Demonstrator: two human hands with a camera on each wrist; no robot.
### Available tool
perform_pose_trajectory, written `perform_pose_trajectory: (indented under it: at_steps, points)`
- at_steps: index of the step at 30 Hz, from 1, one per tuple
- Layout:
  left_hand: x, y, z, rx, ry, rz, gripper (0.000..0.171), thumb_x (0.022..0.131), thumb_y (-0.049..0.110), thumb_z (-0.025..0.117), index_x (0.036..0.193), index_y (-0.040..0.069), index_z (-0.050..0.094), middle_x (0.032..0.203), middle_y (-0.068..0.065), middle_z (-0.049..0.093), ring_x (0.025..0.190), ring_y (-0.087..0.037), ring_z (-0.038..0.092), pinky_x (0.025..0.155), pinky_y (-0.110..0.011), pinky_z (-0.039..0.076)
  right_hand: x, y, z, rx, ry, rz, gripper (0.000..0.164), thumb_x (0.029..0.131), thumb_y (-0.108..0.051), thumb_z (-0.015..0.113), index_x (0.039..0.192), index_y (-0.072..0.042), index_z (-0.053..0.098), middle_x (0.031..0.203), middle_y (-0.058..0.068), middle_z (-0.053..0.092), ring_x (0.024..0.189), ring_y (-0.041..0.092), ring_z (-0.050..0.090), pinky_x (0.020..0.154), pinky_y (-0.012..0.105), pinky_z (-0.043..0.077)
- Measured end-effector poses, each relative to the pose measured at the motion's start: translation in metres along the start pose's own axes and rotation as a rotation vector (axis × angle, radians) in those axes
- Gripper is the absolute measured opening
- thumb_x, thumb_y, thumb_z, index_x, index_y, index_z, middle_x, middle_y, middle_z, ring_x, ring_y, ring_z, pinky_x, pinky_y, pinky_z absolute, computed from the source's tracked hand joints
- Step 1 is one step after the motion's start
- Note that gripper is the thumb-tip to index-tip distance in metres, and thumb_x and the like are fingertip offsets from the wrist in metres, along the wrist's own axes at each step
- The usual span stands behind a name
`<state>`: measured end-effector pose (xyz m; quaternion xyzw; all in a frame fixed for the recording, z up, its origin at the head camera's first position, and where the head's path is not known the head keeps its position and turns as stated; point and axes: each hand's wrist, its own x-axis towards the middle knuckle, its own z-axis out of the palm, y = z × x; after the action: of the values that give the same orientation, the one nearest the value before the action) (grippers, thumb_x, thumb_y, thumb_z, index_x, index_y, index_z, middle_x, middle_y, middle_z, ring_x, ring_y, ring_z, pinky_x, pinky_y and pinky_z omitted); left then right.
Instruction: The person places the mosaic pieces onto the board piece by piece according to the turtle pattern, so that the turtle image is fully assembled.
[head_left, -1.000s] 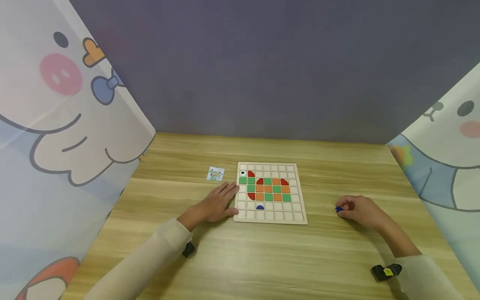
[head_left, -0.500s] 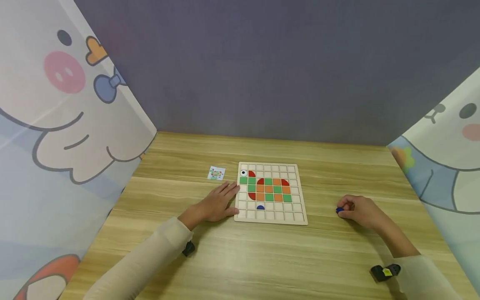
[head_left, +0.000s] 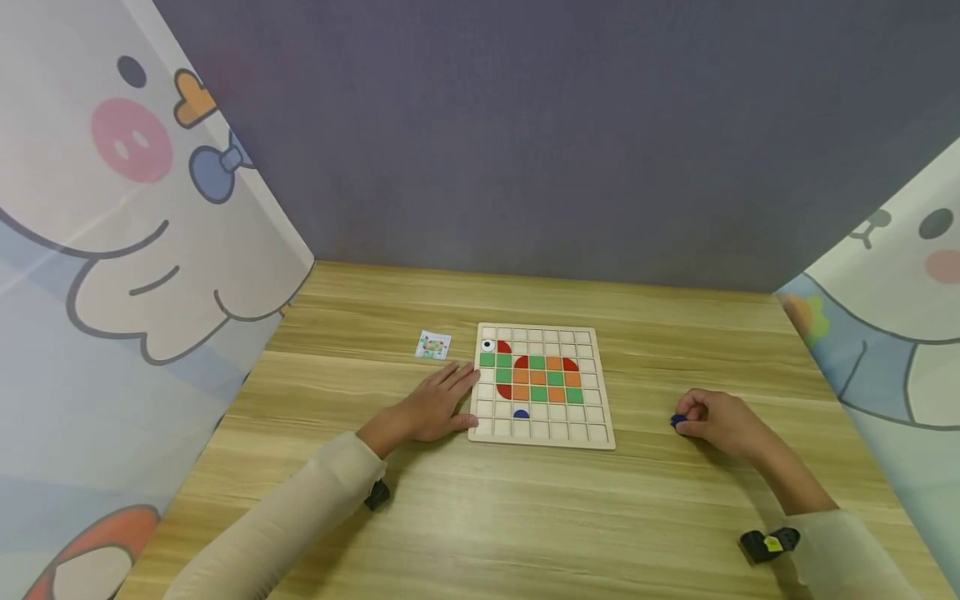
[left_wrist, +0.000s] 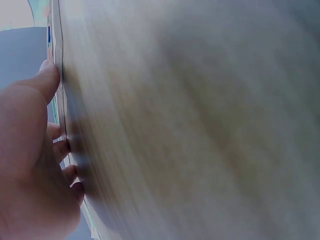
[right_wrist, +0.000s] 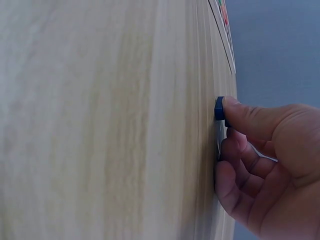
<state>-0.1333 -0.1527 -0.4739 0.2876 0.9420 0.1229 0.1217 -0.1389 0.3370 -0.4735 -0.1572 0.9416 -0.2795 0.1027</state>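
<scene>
A square wooden grid board (head_left: 603, 433) lies mid-table, with green, orange and red pieces forming an animal-like shape and a round eye piece (head_left: 488, 345) at upper left. One blue half-round piece (head_left: 521, 414) sits in a lower cell. My left hand (head_left: 435, 406) lies with fingers extended, fingertips and thumb touching the board's left edge. Well to the right of the board, my right hand (head_left: 722, 423) pinches a small blue piece (right_wrist: 219, 108) between thumb and fingers, low at the tabletop. Its exact shape is mostly hidden by the fingers.
A small picture card (head_left: 433, 344) with a coloured pattern lies left of the board. The wooden table (head_left: 480, 517) meets a grey panel (head_left: 540, 150) at the back. Cartoon-printed panels (head_left: 150, 208) stand on both sides.
Both hands stay nearly in place. The blue piece in the right fingers turns slightly. The head view shifts a little.
</scene>
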Motion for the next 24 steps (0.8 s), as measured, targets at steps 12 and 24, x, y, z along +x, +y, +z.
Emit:
perform_pose_trajectory:
  at_steps: [12, 24]
  points:
    - [0.001, -0.001, 0.001, 0.031, 0.002, 0.009, 0.079, 0.103, 0.049, 0.053, 0.161, 0.002, 0.026, 0.168, -0.019, 0.026, 0.156, -0.042, 0.020, 0.127, -0.055, 0.022, 0.009, -0.009, 0.000, 0.025, 0.026, 0.033, 0.018, 0.097, -0.029, 0.071, 0.102, -0.012, 0.070, 0.081, -0.003, 0.064, 0.067, 0.003, 0.051, 0.060, 0.022, 0.042]
    - [0.000, 0.001, 0.000, 0.021, -0.007, 0.009, 0.079, 0.104, 0.049, 0.052, 0.161, 0.002, 0.025, 0.168, -0.019, 0.025, 0.157, -0.042, 0.019, 0.127, -0.054, 0.021, 0.024, -0.026, 0.017, 0.117, 0.023, -0.030, 0.011, 0.097, -0.023, 0.071, 0.099, -0.013, 0.069, 0.082, -0.002, 0.063, 0.067, 0.004, 0.050, 0.059, 0.022, 0.045]
